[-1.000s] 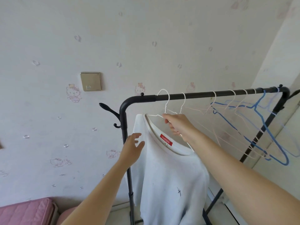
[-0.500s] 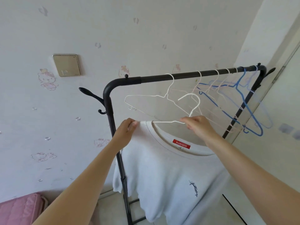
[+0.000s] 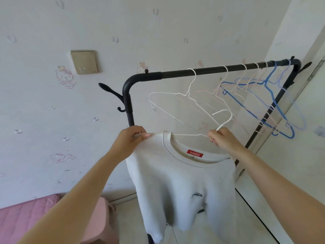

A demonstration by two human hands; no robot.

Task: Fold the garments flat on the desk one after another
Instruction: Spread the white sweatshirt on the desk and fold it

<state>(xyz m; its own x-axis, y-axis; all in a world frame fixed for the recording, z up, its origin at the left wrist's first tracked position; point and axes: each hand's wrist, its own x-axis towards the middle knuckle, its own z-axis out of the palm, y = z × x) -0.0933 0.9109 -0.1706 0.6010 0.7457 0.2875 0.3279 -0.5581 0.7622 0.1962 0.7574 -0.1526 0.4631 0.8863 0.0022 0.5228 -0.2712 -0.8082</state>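
A white sweatshirt with a red neck label hangs on a white wire hanger, which is off the rail and held in front of the black clothes rack. My left hand pinches the garment's left shoulder at the hanger's end. My right hand grips the hanger at the base of its hook, beside the collar. The sweatshirt's lower part drops out of view at the bottom.
Several bare wire hangers, white, pink and blue, hang along the rack's rail. A wall switch plate sits on the patterned wall. A pink mattress and a pink stool lie at the lower left. A pale door or panel stands at the right.
One second ago the hanger hung on the rail and my left hand was free. The hanger has come off and down, and my left hand has taken the sweatshirt's shoulder.
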